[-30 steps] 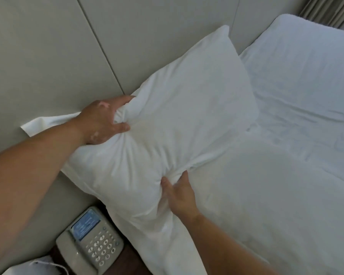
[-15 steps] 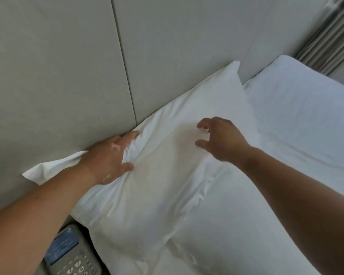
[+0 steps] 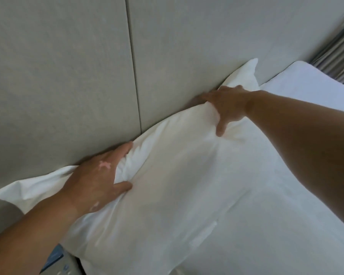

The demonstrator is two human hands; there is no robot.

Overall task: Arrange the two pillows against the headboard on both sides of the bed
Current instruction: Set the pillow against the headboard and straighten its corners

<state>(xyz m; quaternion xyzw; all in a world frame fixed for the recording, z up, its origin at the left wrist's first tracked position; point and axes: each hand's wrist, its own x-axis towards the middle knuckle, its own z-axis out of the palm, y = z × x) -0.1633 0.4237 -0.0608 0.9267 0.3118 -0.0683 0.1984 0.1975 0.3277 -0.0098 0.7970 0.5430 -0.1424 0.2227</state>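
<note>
Pillow (image 3: 167, 185) lies at the bed's (image 3: 306, 84) head edge, against the headboard (image 3: 68, 76). Your left hand (image 3: 95, 179) pinches its upper edge; your right hand (image 3: 228, 106) grips the same edge nearer the far corner. A phone (image 3: 58, 262) sits below the near corner, curtain (image 3: 338, 44) beyond.

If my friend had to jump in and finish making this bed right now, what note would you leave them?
Left hand: closed on the pillow near its left end, cloth bunched between thumb and fingers.
Right hand: gripping the pillow's top edge further right, fingers tucked between it and the headboard.
Pillow: lying on the near side of the bed, long edge against the headboard.
Done: this pillow is roughly in place.
Left: let go and smooth it. The second pillow is not in view, so find it and set it against the headboard on the far side.
</note>
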